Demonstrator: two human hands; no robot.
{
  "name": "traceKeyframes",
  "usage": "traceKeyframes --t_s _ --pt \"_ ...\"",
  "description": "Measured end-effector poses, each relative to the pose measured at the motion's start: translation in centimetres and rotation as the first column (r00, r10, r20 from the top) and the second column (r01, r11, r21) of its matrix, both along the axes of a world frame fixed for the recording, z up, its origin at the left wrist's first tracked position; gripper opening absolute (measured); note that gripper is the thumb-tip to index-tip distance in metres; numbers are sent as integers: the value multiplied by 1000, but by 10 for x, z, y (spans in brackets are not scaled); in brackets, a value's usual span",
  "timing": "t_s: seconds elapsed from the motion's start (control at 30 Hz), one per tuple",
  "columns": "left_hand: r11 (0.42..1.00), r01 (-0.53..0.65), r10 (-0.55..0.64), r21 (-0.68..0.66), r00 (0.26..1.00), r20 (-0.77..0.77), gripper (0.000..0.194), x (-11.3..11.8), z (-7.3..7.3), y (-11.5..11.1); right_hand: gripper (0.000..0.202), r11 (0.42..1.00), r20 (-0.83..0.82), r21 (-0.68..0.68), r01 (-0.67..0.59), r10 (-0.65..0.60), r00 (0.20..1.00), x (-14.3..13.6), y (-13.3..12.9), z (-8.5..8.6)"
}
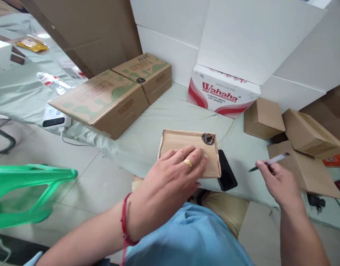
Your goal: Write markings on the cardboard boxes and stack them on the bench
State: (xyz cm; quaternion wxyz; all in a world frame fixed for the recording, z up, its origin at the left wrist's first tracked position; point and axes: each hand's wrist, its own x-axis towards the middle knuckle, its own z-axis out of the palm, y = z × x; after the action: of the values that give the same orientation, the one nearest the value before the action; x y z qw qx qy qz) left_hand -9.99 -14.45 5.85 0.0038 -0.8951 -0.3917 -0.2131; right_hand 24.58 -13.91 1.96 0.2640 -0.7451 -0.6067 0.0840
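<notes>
My left hand, with a gold ring and a red wrist cord, lies with its fingers fairly flat on a small brown cardboard box at the table's front edge. A round dark mark shows in the box's far right corner. Off to the right, my right hand holds a pen between thumb and fingers above the table, its dark tip pointing left. A black phone lies on the cloth, close beside the box's right edge.
Two brown boxes with green print stand at the back left. Behind the small box is a white and red Wahaha carton. Several plain cartons are at the right. A green stool stands on the floor, lower left.
</notes>
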Motion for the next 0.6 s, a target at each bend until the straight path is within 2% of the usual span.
traceKeyframes --t_s 0.07,0.17,0.23,0.3,0.37,0.4,0.47,0.53,0.6 --pt "996 52 -53 -75 998 -15 47 -7 7 5 52 971 74 -235 35 -18 997 35 4 -24" --pt "986 90 -88 -141 996 21 62 -24 15 11 50 850 211 -519 90 25 977 75 9 -62" --pt "990 52 -47 -133 998 41 73 -40 16 16 43 790 277 -591 163 9 961 90 11 -81" --pt "989 -16 22 -150 999 38 90 -57 12 23 38 784 327 -573 240 -49 944 94 11 -92" --pt "972 -46 49 -230 999 8 107 -72 4 29 50 839 368 -462 287 -113 923 83 7 -97" --pt "960 -41 40 -277 999 -8 111 -76 0 32 56 876 373 -398 271 -114 921 71 4 -98" --pt "940 -16 11 -342 1000 -15 111 -78 -6 35 62 942 349 -305 137 -23 937 37 -7 -101" --pt "938 -5 11 -348 1000 14 102 -71 -6 36 67 947 304 -320 -38 140 942 -2 -18 -105" --pt "953 17 3 -301 998 67 89 -58 -2 37 77 938 309 -331 -102 210 928 -37 -26 -111"
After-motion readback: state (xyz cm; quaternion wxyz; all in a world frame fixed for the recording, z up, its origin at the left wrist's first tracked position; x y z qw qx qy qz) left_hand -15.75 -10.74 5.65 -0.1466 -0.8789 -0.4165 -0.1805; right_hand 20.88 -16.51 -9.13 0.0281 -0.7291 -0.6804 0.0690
